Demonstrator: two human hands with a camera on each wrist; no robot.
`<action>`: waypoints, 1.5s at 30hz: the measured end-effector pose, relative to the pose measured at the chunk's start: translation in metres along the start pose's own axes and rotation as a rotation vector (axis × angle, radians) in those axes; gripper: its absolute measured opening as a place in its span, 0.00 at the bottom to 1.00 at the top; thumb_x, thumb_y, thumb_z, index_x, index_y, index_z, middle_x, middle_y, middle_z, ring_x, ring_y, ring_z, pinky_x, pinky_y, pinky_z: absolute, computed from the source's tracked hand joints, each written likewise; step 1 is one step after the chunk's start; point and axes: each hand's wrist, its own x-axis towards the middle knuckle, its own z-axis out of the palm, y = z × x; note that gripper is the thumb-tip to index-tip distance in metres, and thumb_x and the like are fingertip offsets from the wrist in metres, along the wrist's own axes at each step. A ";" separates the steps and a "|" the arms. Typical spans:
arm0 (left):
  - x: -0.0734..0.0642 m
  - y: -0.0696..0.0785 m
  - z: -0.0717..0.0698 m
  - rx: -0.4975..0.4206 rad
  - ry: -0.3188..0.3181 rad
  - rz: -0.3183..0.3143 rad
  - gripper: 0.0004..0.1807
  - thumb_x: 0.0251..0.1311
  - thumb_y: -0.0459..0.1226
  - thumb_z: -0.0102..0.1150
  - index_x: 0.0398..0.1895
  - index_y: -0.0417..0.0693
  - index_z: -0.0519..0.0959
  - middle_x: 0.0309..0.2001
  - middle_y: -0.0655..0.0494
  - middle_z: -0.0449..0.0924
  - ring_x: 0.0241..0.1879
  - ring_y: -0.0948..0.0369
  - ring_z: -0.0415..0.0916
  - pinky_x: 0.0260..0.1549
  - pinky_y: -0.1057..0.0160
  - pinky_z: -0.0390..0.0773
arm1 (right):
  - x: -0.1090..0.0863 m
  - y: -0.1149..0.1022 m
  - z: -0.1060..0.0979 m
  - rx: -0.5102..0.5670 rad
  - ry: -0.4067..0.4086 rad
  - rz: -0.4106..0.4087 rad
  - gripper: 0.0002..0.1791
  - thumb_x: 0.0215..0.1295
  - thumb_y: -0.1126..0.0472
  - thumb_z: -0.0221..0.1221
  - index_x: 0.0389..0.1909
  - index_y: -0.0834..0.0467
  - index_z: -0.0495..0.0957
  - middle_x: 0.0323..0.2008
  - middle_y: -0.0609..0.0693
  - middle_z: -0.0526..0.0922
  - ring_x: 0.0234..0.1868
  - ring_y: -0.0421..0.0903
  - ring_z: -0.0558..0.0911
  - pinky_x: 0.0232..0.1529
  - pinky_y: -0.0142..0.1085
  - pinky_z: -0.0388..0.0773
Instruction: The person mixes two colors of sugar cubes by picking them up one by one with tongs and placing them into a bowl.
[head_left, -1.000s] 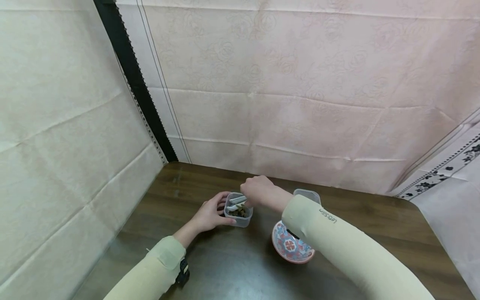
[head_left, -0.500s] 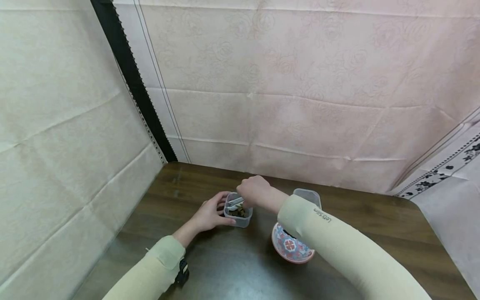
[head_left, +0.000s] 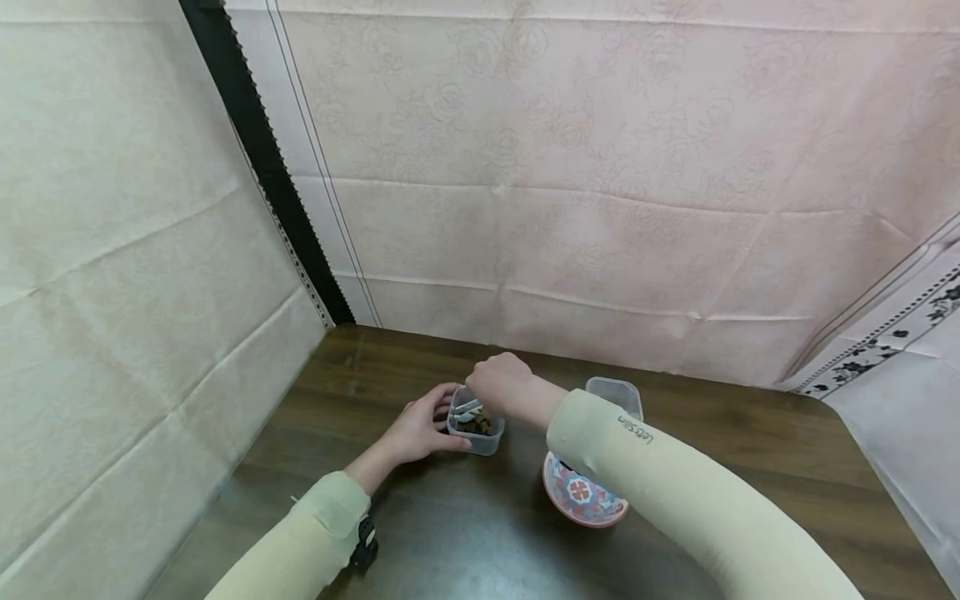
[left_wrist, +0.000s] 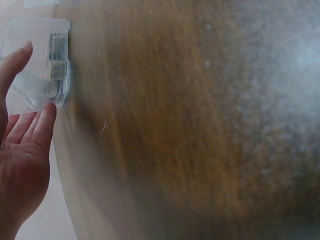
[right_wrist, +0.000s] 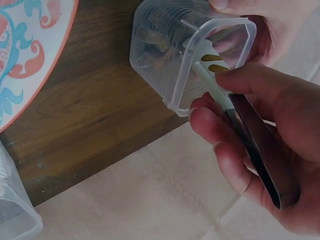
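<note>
Right hand has shifted slightly left at the clear tub since the earlier frame, pinching tongs with tips inside it; left hand grips the tub on the bench, left of the patterned bowl.

Head view: diffuse, fairly even light on the pale cloth; soft glare on the near bench. Left wrist view: milky haze over the tub, bench grain blurred, whitish glare at right, broad shadow at lower left. Right wrist view: dim, muted colours; tongs comparatively sharp.
</note>
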 end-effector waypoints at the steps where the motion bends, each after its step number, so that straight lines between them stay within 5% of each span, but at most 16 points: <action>1: -0.001 0.001 0.000 0.000 0.001 -0.003 0.49 0.57 0.34 0.82 0.79 0.42 0.63 0.72 0.41 0.72 0.72 0.44 0.72 0.64 0.50 0.81 | 0.000 0.000 0.000 0.001 -0.003 0.000 0.04 0.70 0.54 0.69 0.40 0.50 0.89 0.36 0.44 0.89 0.29 0.43 0.81 0.34 0.38 0.85; 18: -0.004 0.003 0.003 0.011 0.013 -0.019 0.49 0.57 0.34 0.82 0.79 0.43 0.64 0.72 0.41 0.72 0.73 0.43 0.71 0.64 0.50 0.81 | -0.009 0.015 0.003 0.123 0.033 -0.018 0.12 0.64 0.50 0.74 0.29 0.49 0.82 0.29 0.43 0.83 0.28 0.44 0.79 0.32 0.43 0.83; 27: -0.004 0.004 0.003 0.025 0.019 -0.030 0.49 0.56 0.35 0.82 0.79 0.43 0.64 0.73 0.42 0.72 0.73 0.43 0.71 0.65 0.50 0.81 | -0.027 0.033 0.005 0.270 0.061 -0.032 0.07 0.67 0.53 0.73 0.33 0.50 0.87 0.28 0.42 0.83 0.29 0.44 0.79 0.34 0.44 0.83; 36: -0.005 0.004 0.003 0.023 0.026 -0.031 0.49 0.55 0.33 0.83 0.79 0.43 0.64 0.72 0.41 0.72 0.73 0.43 0.71 0.64 0.49 0.81 | -0.048 0.061 0.009 0.367 0.120 -0.114 0.08 0.65 0.59 0.70 0.27 0.50 0.83 0.21 0.39 0.75 0.23 0.39 0.69 0.24 0.34 0.67; 45: -0.004 0.004 0.003 0.023 0.025 -0.040 0.50 0.55 0.32 0.83 0.79 0.44 0.64 0.71 0.42 0.73 0.73 0.43 0.72 0.64 0.49 0.81 | -0.082 0.079 0.005 0.449 0.145 -0.138 0.08 0.67 0.59 0.68 0.27 0.48 0.82 0.20 0.38 0.73 0.21 0.36 0.66 0.23 0.30 0.61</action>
